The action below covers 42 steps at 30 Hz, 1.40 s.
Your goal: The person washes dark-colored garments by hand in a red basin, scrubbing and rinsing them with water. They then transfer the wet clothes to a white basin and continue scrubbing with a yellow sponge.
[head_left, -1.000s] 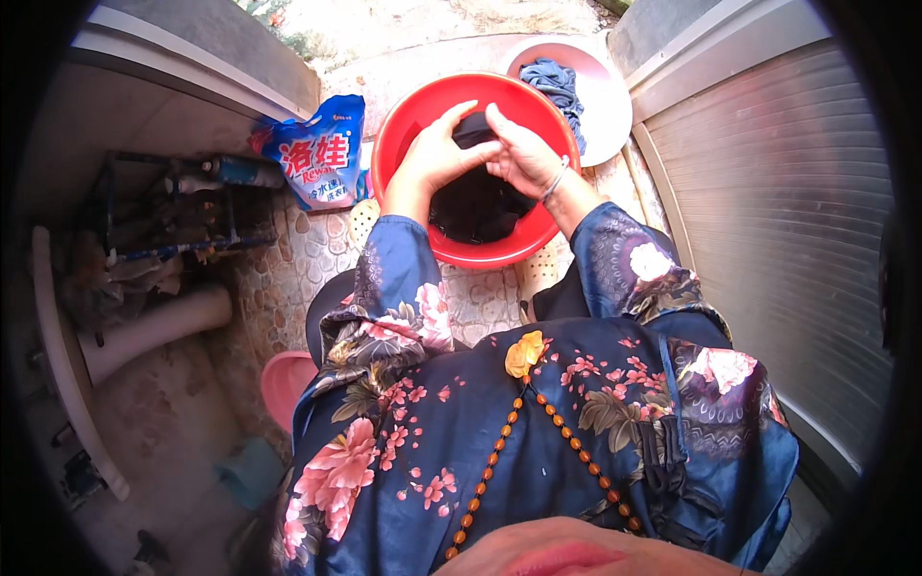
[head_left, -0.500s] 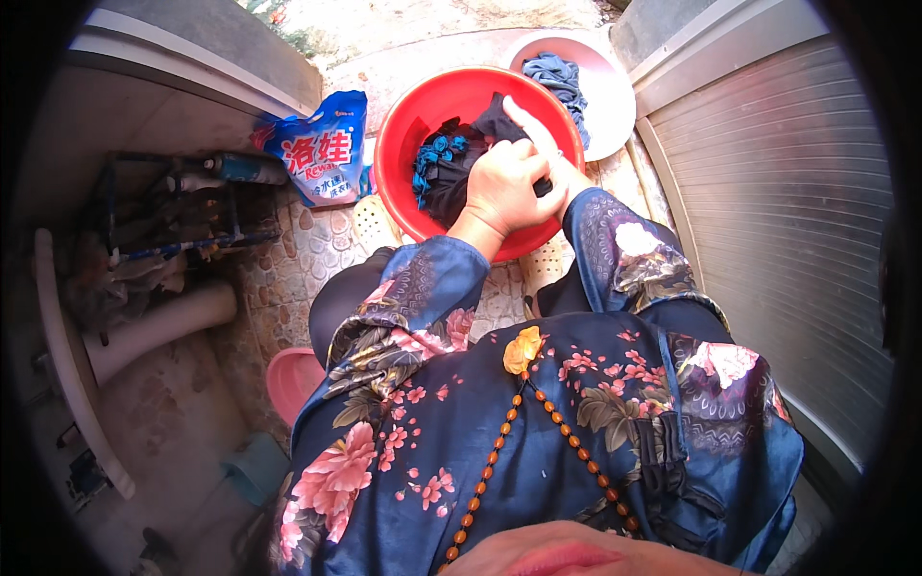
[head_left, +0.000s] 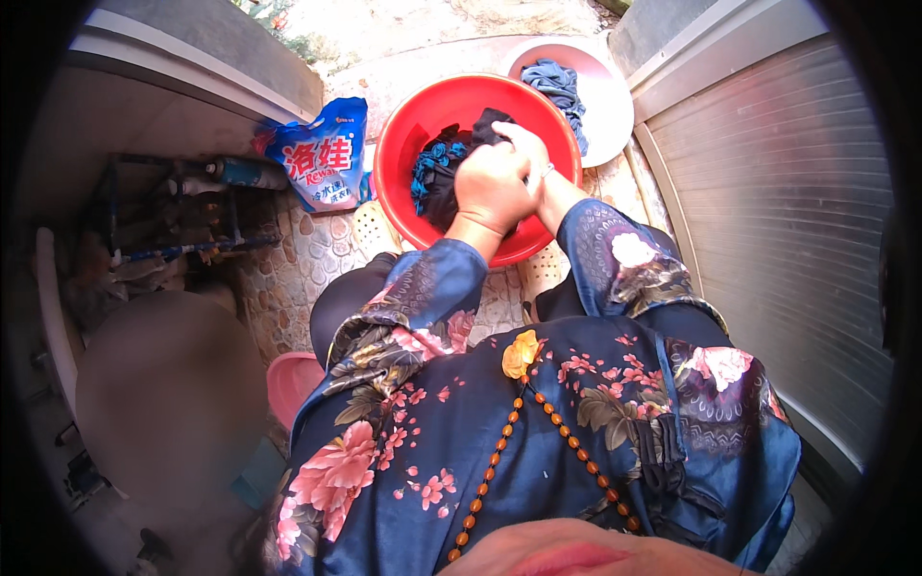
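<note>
Both of my hands work over a red plastic basin [head_left: 392, 206] on the floor in front of me. My left hand [head_left: 492, 187] is closed around a black cloth garment [head_left: 492, 127], a part of which sticks up beyond the hands. Pressed against it, my right hand [head_left: 523, 154] grips the same fabric, and a thin pale band circles that wrist. More dark fabric lies in the basin on the left, beside a piece with bright blue ruffles [head_left: 434, 165]. The fabric between my palms is hidden.
A pale round basin [head_left: 607, 120] holding wet blue clothing [head_left: 560, 91] stands behind the red one. Left is a blue detergent bag [head_left: 322, 154]. A metal rack [head_left: 178, 206] stands against the left wall, a pink basin [head_left: 291, 379] near my knee, a ribbed panel [head_left: 778, 163] at right.
My hands have come closer together on the black garment, the right one turning over it toward the left. Basins and bag look unmoved apart from a slight shift of the whole view.
</note>
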Available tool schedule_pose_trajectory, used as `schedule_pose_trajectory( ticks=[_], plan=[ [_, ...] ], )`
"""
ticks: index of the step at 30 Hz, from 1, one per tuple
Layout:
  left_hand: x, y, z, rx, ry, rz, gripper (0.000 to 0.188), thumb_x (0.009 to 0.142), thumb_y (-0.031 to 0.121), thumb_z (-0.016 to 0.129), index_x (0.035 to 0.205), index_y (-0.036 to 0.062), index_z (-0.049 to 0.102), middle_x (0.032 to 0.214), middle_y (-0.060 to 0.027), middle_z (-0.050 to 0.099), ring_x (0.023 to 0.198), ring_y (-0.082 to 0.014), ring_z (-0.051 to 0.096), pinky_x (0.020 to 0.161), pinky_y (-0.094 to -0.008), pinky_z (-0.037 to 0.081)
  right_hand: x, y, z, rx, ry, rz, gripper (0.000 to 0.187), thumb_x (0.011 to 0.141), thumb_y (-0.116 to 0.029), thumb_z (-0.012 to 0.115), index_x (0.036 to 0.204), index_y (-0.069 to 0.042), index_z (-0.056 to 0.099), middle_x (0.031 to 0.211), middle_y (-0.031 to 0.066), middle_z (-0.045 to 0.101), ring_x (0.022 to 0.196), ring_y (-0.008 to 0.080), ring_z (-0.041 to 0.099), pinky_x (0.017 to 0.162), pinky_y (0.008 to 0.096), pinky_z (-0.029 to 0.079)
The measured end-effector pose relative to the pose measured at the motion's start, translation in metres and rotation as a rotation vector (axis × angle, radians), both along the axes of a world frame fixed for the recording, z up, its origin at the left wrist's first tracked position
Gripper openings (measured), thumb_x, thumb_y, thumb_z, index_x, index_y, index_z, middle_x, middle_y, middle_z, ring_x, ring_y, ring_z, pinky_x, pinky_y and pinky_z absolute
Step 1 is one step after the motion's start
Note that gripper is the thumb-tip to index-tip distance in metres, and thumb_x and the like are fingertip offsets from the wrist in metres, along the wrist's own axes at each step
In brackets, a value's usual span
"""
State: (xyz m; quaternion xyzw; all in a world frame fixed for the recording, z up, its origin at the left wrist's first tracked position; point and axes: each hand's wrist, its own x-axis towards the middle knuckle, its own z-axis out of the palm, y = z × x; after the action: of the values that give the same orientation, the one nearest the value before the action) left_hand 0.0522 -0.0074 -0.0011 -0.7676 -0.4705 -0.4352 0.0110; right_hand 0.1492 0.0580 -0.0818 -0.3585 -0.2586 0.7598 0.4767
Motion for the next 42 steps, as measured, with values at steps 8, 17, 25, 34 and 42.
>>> schedule_pose_trajectory(
  ticks=[8, 17, 25, 34, 42],
  plan=[
    [-0.052, 0.042, -0.002, -0.195, -0.202, 0.41, 0.034, 0.091, 0.028, 0.058, 0.068, 0.0046, 0.065, 0.064, -0.016, 0.061, 0.056, -0.0327, 0.061, 0.053, -0.0396, 0.047, -0.033, -0.035, 0.068, -0.081, 0.296, -0.062, 0.014, 0.087, -0.007, 0.055, 0.098, -0.002, 0.062, 0.087, 0.0107, 0.068, 0.075, 0.0221, 0.067, 0.07, 0.0359, 0.056],
    [-0.074, 0.049, 0.002, -0.932, -0.379, -0.22, 0.081, 0.065, 0.041, 0.086, 0.131, 0.0071, 0.052, 0.119, -0.0168, 0.063, 0.115, -0.0266, 0.06, 0.096, -0.0367, 0.047, 0.004, -0.004, 0.067, 0.041, 0.235, -0.032, 0.02, 0.09, -0.01, 0.057, 0.109, -0.003, 0.06, 0.097, 0.0078, 0.066, 0.089, 0.0187, 0.065, 0.083, 0.033, 0.053],
    [-0.061, 0.048, 0.004, -0.504, -0.425, -0.063, 0.054, 0.068, 0.007, 0.078, 0.119, 0.0087, 0.061, 0.112, -0.0167, 0.066, 0.105, -0.028, 0.064, 0.09, -0.0367, 0.052, 0.01, -0.014, 0.076, 0.103, 0.052, -0.053, 0.032, 0.09, -0.03, 0.064, 0.116, -0.012, 0.06, 0.106, 0.0026, 0.065, 0.093, 0.0176, 0.063, 0.08, 0.0373, 0.053],
    [0.0, -0.006, 0.009, -0.175, -0.077, -0.26, 0.029, 0.069, 0.023, 0.074, 0.095, 0.0135, 0.067, 0.097, -0.0118, 0.065, 0.089, -0.0311, 0.064, 0.079, -0.0376, 0.053, 0.003, -0.002, -0.008, -0.051, 0.634, 0.224, 0.035, 0.095, -0.046, 0.052, 0.089, -0.013, 0.06, 0.088, 0.0078, 0.064, 0.082, 0.0198, 0.063, 0.071, 0.0377, 0.052],
    [-0.041, 0.035, 0.01, -0.095, -0.231, 0.19, 0.017, 0.077, 0.024, 0.072, 0.074, 0.0078, 0.065, 0.073, -0.0122, 0.064, 0.068, -0.0311, 0.063, 0.062, -0.0393, 0.051, -0.047, -0.045, 0.059, -0.313, 0.272, -0.291, 0.02, 0.095, -0.028, 0.057, 0.099, -0.009, 0.064, 0.091, 0.0052, 0.066, 0.08, 0.018, 0.062, 0.073, 0.0358, 0.052]
  ],
)
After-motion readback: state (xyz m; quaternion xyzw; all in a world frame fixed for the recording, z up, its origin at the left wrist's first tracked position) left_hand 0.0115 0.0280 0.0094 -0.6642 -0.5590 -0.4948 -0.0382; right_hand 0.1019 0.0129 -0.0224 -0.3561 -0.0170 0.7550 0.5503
